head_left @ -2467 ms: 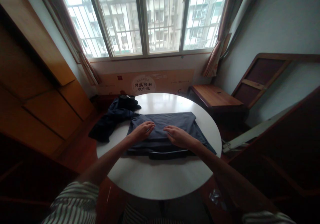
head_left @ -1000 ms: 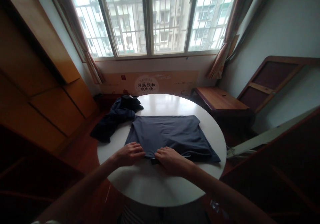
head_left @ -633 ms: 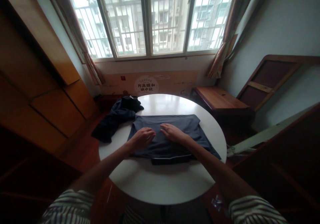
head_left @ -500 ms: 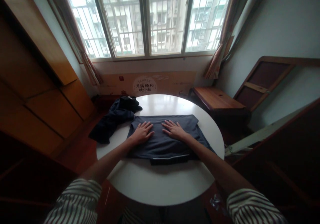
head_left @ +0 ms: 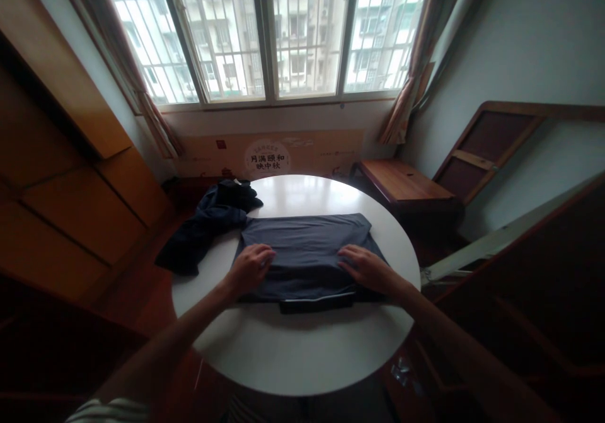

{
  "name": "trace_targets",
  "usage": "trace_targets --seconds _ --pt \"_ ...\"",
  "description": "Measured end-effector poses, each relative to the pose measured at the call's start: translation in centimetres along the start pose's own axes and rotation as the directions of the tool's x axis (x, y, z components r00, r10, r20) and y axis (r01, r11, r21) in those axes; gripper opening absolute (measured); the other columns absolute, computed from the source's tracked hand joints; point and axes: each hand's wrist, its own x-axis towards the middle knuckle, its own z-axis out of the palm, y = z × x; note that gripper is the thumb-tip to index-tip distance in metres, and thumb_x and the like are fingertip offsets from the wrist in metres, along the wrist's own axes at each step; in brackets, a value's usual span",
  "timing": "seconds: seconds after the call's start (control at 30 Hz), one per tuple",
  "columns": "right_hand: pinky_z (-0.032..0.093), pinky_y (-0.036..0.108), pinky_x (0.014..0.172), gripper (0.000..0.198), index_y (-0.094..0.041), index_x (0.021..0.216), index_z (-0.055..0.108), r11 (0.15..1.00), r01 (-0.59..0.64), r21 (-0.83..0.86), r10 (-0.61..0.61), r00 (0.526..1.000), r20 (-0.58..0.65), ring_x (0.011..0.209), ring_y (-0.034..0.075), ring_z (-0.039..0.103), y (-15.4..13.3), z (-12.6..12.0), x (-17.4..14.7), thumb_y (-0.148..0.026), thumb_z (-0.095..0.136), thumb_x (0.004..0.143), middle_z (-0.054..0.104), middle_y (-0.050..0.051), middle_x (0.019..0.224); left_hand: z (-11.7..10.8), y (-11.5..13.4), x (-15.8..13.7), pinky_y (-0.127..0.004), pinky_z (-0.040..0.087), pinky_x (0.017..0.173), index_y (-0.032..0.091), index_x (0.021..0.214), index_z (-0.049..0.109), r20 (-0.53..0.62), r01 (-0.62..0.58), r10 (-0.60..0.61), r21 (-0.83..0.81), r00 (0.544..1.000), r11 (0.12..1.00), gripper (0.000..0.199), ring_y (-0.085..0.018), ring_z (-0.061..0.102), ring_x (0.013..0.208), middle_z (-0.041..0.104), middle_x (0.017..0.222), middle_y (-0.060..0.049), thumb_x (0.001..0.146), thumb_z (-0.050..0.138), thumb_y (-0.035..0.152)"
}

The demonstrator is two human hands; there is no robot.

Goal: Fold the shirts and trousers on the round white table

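Note:
A dark grey garment, folded into a flat, wide shape, lies on the round white table. Along its near edge runs a black band with a thin white line. My left hand is over its left part, fingers loosely bent and holding nothing that I can see. On the other side, my right hand is over the right part, its curved fingers slightly apart. Whether the fingertips touch the cloth is hard to tell. A crumpled dark navy garment hangs partly over the table's left edge.
Behind the table, a printed cardboard panel stands under the barred window. A low wooden table is at the back right. Orange-brown cabinets line the left side. Dark wooden furniture fills the lower right.
My hands have lifted from lying flat near the middle of the grey garment and drawn apart and toward me, fingers now bent. The view has shifted slightly.

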Motion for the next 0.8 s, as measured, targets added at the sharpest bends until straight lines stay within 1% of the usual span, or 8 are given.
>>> trace_targets --seconds 0.07,0.13,0.2,0.27,0.43,0.53,0.7,0.8 --pt "0.05 0.038 0.099 0.03 -0.018 0.114 0.067 0.996 0.05 0.074 -0.051 0.999 0.007 0.11 0.024 0.063 -0.9 0.0 -1.0 -0.036 0.048 0.099 0.067 0.013 0.117 -0.4 4.2 -0.6 -0.034 0.052 0.09 0.018 0.106 0.068 0.047 -0.165 0.171 -0.11 0.984 0.98 0.028 -0.02 0.065 0.098 0.071 0.105 -0.008 0.101 0.042 0.027" --pt "0.049 0.039 0.099 0.03 -0.017 0.113 0.067 0.996 0.033 0.089 -0.031 0.999 -0.019 0.112 0.025 0.062 -1.0 0.0 -1.5 -0.039 0.052 0.097 0.066 0.013 0.119 -0.4 7.9 -0.9 -0.035 0.052 0.088 0.018 0.114 0.065 0.107 -0.255 0.27 -0.135 0.957 0.957 0.03 -0.021 0.065 0.098 0.07 0.108 -0.009 0.1 0.046 0.036" --pt "0.049 0.039 0.098 0.03 -0.017 0.11 0.068 0.995 0.006 0.103 -0.002 1.0 -0.031 0.111 0.026 0.062 -0.7 0.1 -1.4 -0.04 0.055 0.096 0.066 0.013 0.117 0.2 10.6 -0.8 -0.039 0.051 0.09 0.015 0.122 0.06 0.18 -0.288 0.303 -0.102 0.936 0.952 0.041 -0.025 0.064 0.102 0.068 0.114 -0.012 0.095 0.053 0.046" --pt "0.05 0.038 0.094 0.026 -0.017 0.104 0.068 0.992 -0.001 0.125 0.003 1.0 -0.02 0.105 0.025 0.064 -0.2 0.3 -0.8 -0.038 0.056 0.096 0.067 0.012 0.109 1.4 12.2 -0.2 -0.04 0.051 0.09 0.012 0.124 0.057 0.256 -0.288 0.287 -0.036 0.923 0.957 0.046 -0.028 0.062 0.105 0.066 0.117 -0.016 0.093 0.057 0.046" --pt "0.049 0.033 0.081 0.017 -0.016 0.087 0.064 0.999 -0.02 0.031 0.02 1.0 0.006 0.084 0.022 0.062 0.4 1.1 1.2 -0.03 0.057 0.095 0.064 0.008 0.086 4.1 12.7 2.0 -0.037 0.051 0.082 0.008 0.114 0.057 0.339 -0.257 0.21 0.1 0.917 0.961 0.026 -0.027 0.061 0.098 0.064 0.108 -0.016 0.093 0.05 0.02" --pt "0.047 0.032 0.079 0.02 -0.017 0.081 0.06 0.998 -0.03 -0.054 0.029 1.0 -0.011 0.08 0.021 0.06 0.7 2.1 2.0 -0.029 0.052 0.097 0.063 0.008 0.082 4.4 12.3 2.4 -0.034 0.05 0.078 0.01 0.103 0.058 0.367 -0.289 0.239 0.088 0.899 0.953 0.016 -0.024 0.06 0.09 0.062 0.099 -0.012 0.091 0.047 0.01" --pt "0.045 0.032 0.081 0.024 -0.017 0.083 0.058 0.994 -0.064 -0.086 0.061 0.998 -0.031 0.083 0.022 0.06 1.4 3.1 2.2 -0.029 0.046 0.099 0.065 0.01 0.087 3.5 11.4 1.0 -0.033 0.049 0.083 0.014 0.098 0.058 0.35 -0.455 0.427 -0.002 0.834 0.89 0.009 -0.022 0.059 0.09 0.062 0.097 -0.01 0.092 0.051 0.014" --pt "0.046 0.031 0.079 0.026 -0.018 0.083 0.06 0.996 -0.084 -0.043 0.084 0.996 0.018 0.081 0.021 0.062 1.4 2.4 2.6 -0.032 0.045 0.099 0.065 0.008 0.083 2.5 11.2 0.9 -0.033 0.05 0.077 0.015 0.098 0.061 0.322 -0.44 0.43 -0.045 0.844 0.897 0.017 -0.021 0.06 0.085 0.063 0.093 -0.008 0.094 0.054 0.03"
